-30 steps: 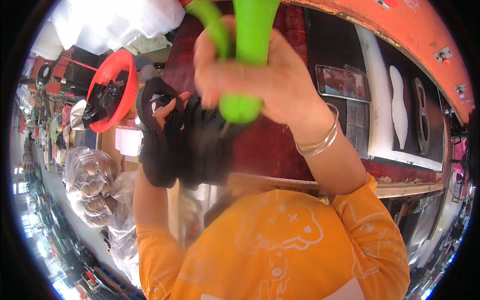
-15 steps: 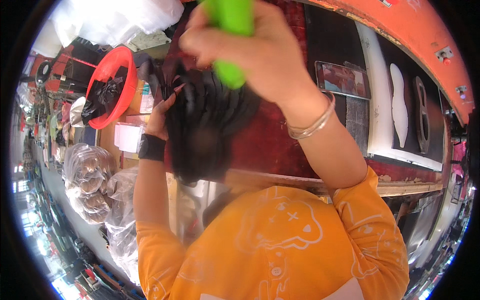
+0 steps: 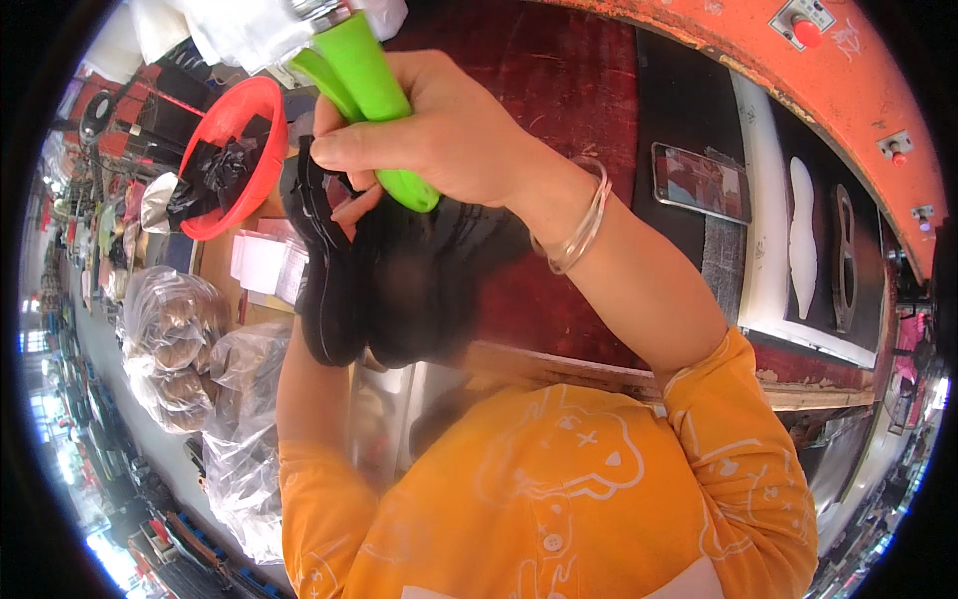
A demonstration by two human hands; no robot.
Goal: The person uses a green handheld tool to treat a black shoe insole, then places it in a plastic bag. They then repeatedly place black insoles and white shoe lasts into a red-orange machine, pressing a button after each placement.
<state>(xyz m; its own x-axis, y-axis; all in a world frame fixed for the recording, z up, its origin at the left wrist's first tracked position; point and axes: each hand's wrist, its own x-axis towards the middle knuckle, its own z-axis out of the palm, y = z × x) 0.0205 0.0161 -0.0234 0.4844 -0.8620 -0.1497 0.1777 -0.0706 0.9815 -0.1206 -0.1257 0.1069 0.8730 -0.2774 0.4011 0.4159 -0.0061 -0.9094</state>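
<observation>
My right hand (image 3: 439,135) is closed round a two-handled tool with green grips (image 3: 364,75); its metal end is cut off by the upper edge, so its exact kind is unclear. Below the grips, a dark sole-shaped piece (image 3: 334,309) hangs in my left hand (image 3: 356,208). Only a few of the left fingers show, bent at the piece's upper part; the rest of that hand is behind it. Several more black sole-shaped pieces (image 3: 409,290) stand close together just to the right, partly blurred, on the dark red tabletop (image 3: 559,299).
A red basin (image 3: 267,165) with black scraps stands at the left, near papers (image 3: 267,262) and clear plastic bags (image 3: 175,324). To the right lie a phone (image 3: 702,183), a white sole shape (image 3: 801,240) and a metal outline form (image 3: 843,260). An orange machine frame (image 3: 848,90) arches over the far right.
My right hand has come left and down with the green-gripped tool, close to the left fingers. A dark sole-shaped piece now stands apart at the left and covers my left wrist.
</observation>
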